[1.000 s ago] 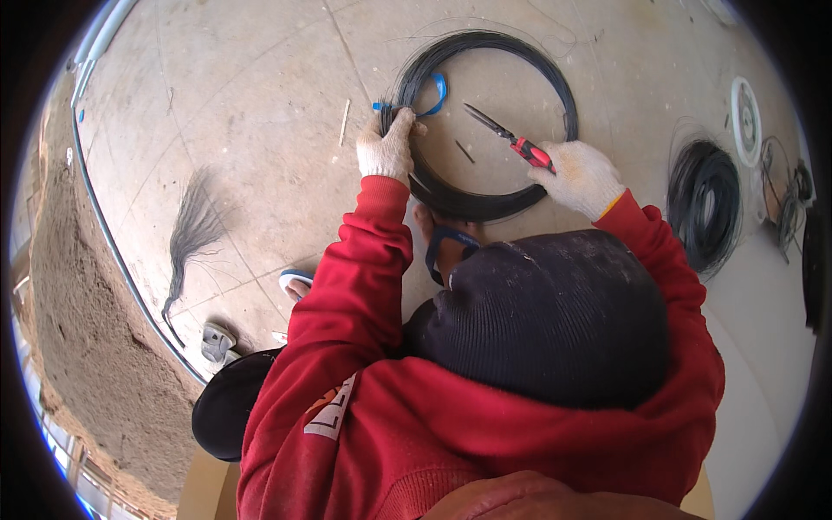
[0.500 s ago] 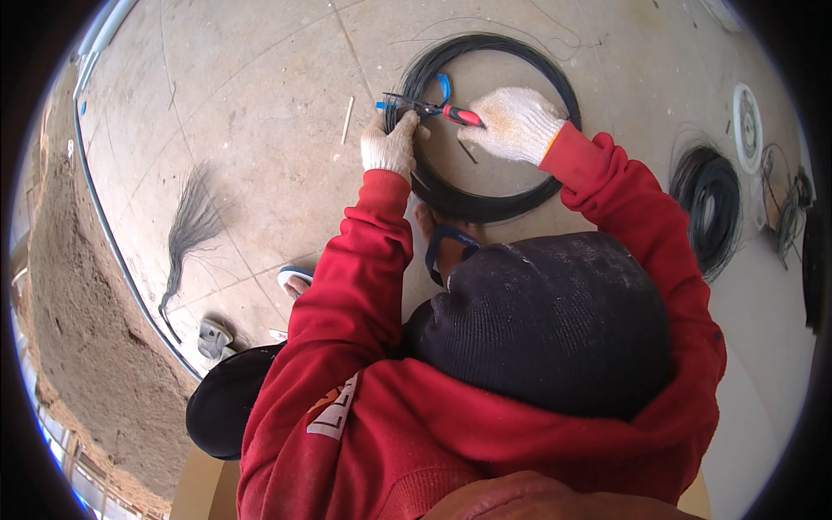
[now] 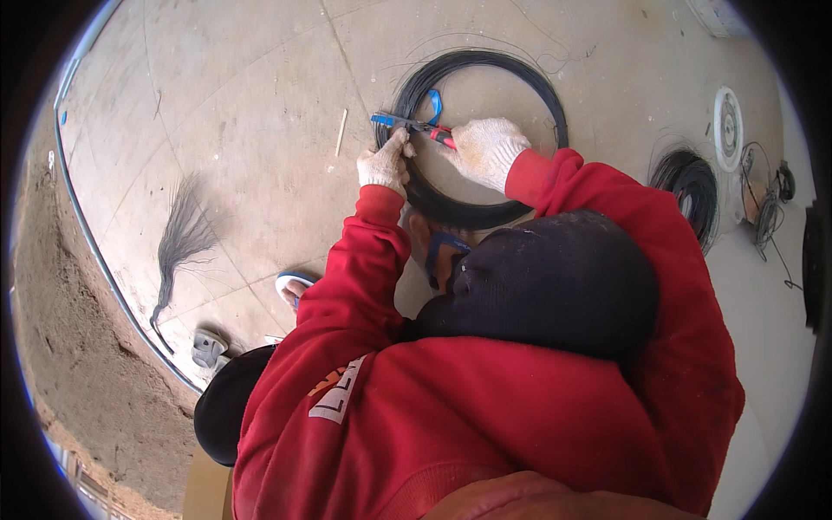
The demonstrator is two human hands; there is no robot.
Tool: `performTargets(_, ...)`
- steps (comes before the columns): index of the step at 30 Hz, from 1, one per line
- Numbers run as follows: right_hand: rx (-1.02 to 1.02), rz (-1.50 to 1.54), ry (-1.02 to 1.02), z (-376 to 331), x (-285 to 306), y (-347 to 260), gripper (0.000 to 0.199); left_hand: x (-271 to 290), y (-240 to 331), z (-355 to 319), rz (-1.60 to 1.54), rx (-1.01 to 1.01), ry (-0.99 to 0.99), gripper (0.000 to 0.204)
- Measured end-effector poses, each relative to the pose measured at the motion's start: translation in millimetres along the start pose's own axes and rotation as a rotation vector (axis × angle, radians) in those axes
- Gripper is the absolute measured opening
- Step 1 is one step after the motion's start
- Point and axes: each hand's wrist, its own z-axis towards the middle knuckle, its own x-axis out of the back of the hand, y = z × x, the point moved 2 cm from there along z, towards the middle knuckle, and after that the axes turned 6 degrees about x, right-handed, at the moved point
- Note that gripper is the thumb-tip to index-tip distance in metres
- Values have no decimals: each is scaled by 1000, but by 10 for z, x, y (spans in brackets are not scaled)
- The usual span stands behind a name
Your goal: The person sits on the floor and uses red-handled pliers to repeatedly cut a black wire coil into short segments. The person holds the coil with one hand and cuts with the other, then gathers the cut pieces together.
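Observation:
A large coil of thin dark wire [image 3: 552, 95] lies on the floor, bound at its left side by a blue strap [image 3: 435, 106] whose loose end sticks up inside the ring. My left hand [image 3: 383, 165], in a whitish knit glove, is closed on the wire strands at that left side, thumb on top. My right hand [image 3: 488, 149], gloved too, grips snips [image 3: 442, 136] with red and black handles. Their dark blades reach left across the coil, just beyond my left thumb, against the blue strap. Whether the blades are fully closed is too small to tell.
At left lies a fanned bundle of cut wire [image 3: 180, 234]. A second wire coil [image 3: 691, 186], a white round reel [image 3: 728, 128] and tangled wire [image 3: 767, 212] are at right. A thin stick [image 3: 341, 132] lies near the coil. Sandy ground [image 3: 78, 347] borders the floor at left.
The whole view has shifted slightly. The snips' blades, spread apart before, now look closer together at the blue strap. My left hand keeps its hold on the wire.

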Motion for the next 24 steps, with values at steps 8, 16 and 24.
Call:
performTargets(8, -20, 39, -77, 82, 22, 71, 47, 11, -75, 1, -76, -19, 28, 24)
performTargets(16, -54, 7, -75, 71, 159, 39, 48, -43, -76, 38, -30, -77, 113, 26)
performTargets(24, -70, -30, -44, 43, 19, 66, 50, -37, -113, 76, 14, -91, 59, 24)
